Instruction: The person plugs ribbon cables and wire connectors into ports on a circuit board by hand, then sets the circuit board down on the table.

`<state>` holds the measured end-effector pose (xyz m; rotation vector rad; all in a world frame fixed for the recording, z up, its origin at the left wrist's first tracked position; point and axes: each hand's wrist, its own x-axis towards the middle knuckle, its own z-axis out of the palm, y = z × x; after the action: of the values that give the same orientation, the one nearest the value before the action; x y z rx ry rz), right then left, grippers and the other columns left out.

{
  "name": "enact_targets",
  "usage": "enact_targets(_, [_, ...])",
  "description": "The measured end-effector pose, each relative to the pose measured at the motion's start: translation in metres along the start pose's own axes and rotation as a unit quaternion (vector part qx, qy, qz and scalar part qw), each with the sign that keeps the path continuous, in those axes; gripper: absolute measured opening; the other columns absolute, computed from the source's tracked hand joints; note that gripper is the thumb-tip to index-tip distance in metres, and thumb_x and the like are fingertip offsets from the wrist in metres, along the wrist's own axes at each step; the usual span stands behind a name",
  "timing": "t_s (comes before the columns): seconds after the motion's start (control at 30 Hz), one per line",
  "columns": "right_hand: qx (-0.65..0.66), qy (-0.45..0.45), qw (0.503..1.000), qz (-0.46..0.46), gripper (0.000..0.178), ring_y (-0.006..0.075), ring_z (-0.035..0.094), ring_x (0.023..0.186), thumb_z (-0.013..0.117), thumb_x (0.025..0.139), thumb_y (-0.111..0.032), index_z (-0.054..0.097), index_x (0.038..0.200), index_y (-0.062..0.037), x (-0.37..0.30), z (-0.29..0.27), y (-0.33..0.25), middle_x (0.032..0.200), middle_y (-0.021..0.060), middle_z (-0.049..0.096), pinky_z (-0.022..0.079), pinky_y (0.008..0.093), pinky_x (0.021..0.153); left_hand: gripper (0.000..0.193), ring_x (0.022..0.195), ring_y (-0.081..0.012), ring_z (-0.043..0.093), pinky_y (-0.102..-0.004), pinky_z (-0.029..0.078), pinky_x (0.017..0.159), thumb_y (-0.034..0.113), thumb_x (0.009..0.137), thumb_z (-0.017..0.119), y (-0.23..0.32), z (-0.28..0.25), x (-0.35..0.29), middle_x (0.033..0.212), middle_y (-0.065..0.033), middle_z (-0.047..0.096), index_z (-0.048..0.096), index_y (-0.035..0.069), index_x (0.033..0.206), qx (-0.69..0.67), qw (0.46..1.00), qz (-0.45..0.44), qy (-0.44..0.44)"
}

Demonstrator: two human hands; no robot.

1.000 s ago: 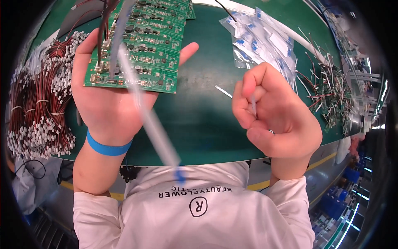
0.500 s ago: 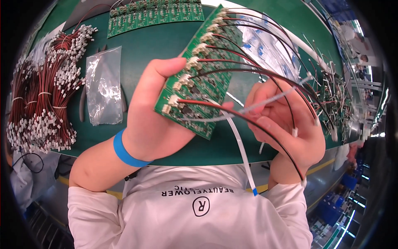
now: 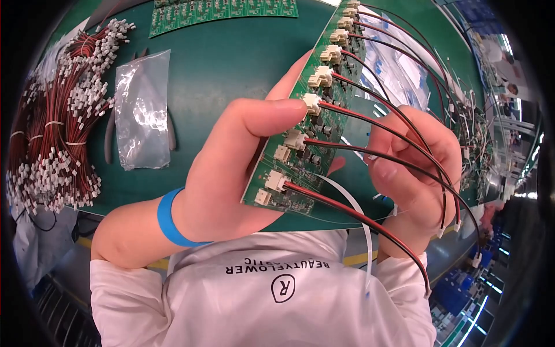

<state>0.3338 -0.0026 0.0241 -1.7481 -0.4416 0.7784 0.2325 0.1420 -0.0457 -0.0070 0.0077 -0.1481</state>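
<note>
My left hand (image 3: pixel 231 156) grips a long green circuit board (image 3: pixel 324 124) held tilted above the table. Its thumb presses by one of the white connectors (image 3: pixel 312 104) along the board's edge. Red and black wires (image 3: pixel 370 124) plug into several connectors and arch to the right, over my right hand (image 3: pixel 419 165). That hand's fingers are curled, thumb and forefinger pinched close to the wires; a small pale tip shows there, too small to name. A thin white flat cable (image 3: pixel 368 243) hangs from the board's lower part, slightly blurred.
Bundled red-and-black wires with white plugs (image 3: pixel 63 127) lie at the left. A clear plastic bag (image 3: pixel 141 110) covers part of a dark-handled tool (image 3: pixel 110 136). Another green board panel (image 3: pixel 225 16) sits at the back. Plastic bags (image 3: pixel 393 69) and a wire pile (image 3: pixel 477 133) lie right.
The board has come closer to the camera and shifted right with my left hand. My right hand has moved slightly right, and the translucent strip across its fingers no longer shows.
</note>
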Motion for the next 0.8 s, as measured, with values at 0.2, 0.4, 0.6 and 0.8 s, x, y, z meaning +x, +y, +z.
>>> enact_targets(0.2, [-0.059, 0.012, 0.995, -0.078, 0.031, 0.0079, 0.047, 0.056, 0.071, 0.06, -0.016, 0.055, 0.077, 0.0038, -0.002, 0.0, 0.008, 0.066, 0.0031, 0.054, 0.032, 0.0174, 0.05, 0.05, 0.113, -0.0284, 0.05, -0.0396, 0.037, 0.097, 0.034, 0.09, 0.035, 0.0, -0.001, 0.002, 0.125, -0.0169, 0.05, 0.04, 0.002, 0.127, -0.003, 1.0, -0.007, 0.007])
enact_targets(0.4, [-0.142, -0.041, 0.941, -0.306, 0.03, 0.0153, 0.06, 0.065, 0.069, 0.062, 0.0, 0.057, 0.088, 0.0073, 0.001, -0.006, 0.023, 0.072, 0.01, 0.06, 0.045, 0.0212, 0.053, 0.049, 0.112, -0.0285, 0.05, -0.0396, 0.038, 0.097, 0.032, 0.089, 0.037, 0.0, 0.002, -0.002, 0.125, -0.0174, 0.049, 0.038, 0.002, 0.127, -0.007, 1.0, -0.023, 0.013])
enact_targets(0.6, [-0.241, -0.048, 0.917, -0.313, 0.052, 0.0196, 0.064, 0.07, 0.069, 0.06, 0.009, 0.051, 0.109, 0.0065, -0.001, 0.003, 0.031, 0.078, 0.0155, 0.063, 0.053, 0.0275, 0.063, 0.049, 0.112, -0.0287, 0.05, -0.0395, 0.038, 0.097, 0.031, 0.089, 0.038, 0.001, 0.001, -0.006, 0.125, -0.0179, 0.049, 0.037, 0.002, 0.128, -0.008, 0.999, -0.03, 0.024])
enact_targets(0.8, [-0.212, 0.028, 0.92, -0.329, 0.04, 0.0156, 0.061, 0.068, 0.071, 0.063, 0.009, 0.057, 0.1, 0.0057, -0.004, 0.012, 0.034, 0.078, 0.009, 0.063, 0.052, 0.0252, 0.062, 0.048, 0.112, -0.0288, 0.051, -0.0394, 0.038, 0.096, 0.029, 0.089, 0.04, 0.003, 0.002, -0.001, 0.125, -0.0184, 0.048, 0.035, 0.002, 0.128, -0.011, 0.999, -0.039, 0.028])
